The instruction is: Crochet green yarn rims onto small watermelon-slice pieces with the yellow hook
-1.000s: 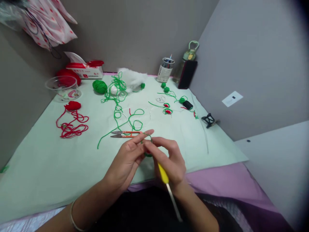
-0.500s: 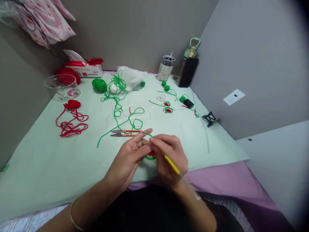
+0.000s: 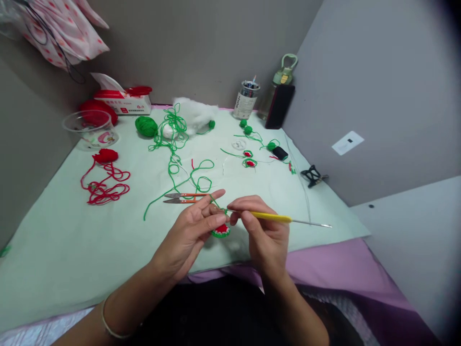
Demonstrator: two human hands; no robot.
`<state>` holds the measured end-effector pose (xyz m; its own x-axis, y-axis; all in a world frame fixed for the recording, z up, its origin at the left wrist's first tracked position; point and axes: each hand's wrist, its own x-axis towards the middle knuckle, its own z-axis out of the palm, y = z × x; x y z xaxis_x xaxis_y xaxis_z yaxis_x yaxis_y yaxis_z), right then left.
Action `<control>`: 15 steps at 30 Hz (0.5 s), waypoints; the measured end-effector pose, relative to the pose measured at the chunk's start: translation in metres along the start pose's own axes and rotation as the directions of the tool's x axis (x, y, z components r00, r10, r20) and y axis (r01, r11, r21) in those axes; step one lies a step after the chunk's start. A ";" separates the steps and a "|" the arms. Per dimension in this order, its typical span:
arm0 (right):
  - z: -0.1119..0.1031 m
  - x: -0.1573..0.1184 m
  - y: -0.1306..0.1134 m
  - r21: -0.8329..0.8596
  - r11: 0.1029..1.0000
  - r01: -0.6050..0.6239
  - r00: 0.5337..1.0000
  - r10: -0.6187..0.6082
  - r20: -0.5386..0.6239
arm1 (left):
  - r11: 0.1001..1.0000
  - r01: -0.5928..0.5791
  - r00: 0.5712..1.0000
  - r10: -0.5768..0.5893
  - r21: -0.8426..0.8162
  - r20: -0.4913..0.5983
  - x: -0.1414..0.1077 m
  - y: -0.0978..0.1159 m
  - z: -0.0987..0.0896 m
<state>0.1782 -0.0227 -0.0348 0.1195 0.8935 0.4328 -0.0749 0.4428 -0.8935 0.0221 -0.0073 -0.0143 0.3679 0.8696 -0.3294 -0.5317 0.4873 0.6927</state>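
Between thumb and fingers, my left hand (image 3: 192, 228) pinches a small red crochet piece (image 3: 221, 229) with a white and green edge. Green yarn (image 3: 215, 202) runs over its raised index finger. My right hand (image 3: 266, 235) is closed around a yellow-handled crochet hook (image 3: 272, 217), whose tip meets the green yarn at the top of the piece. The hook's other metal end points right. Thread snips (image 3: 180, 198) with orange handles lie just beyond my left fingers, partly hidden by them.
Loose green yarn (image 3: 175, 168) and a green ball (image 3: 146, 126) lie behind. Red yarn (image 3: 108, 185) and a clear tub (image 3: 90, 132) are on the left. White stuffing (image 3: 198, 115), a pen cup (image 3: 246, 101), a bottle (image 3: 268, 98) and a phone (image 3: 280, 106) stand at the back.
My right hand has turned and shifted right, so the hook swings from slanting down toward me to nearly level. More of the crochet piece shows. My left hand keeps its pinch.
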 end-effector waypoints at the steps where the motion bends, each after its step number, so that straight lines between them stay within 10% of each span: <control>1: -0.002 0.001 -0.001 0.014 1.000 -0.010 1.000 0.010 -0.015 | 1.000 -0.002 1.000 0.002 0.009 0.006 0.000 0.002 -0.001; 9: -0.011 0.011 -0.009 0.278 0.936 -0.216 0.973 0.231 -0.023 | 0.996 -0.026 0.994 0.017 0.086 0.104 -0.004 0.012 -0.004; 15: 0.003 0.003 -0.002 0.068 0.997 -0.047 0.999 0.046 0.006 | 0.957 -0.189 0.982 0.179 0.218 0.064 -0.002 0.002 -0.004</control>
<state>0.1755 -0.0208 -0.0311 0.1096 0.9135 0.3917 -0.1475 0.4047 -0.9025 0.0171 -0.0074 -0.0155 0.3143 0.9361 -0.1581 -0.4125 0.2847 0.8653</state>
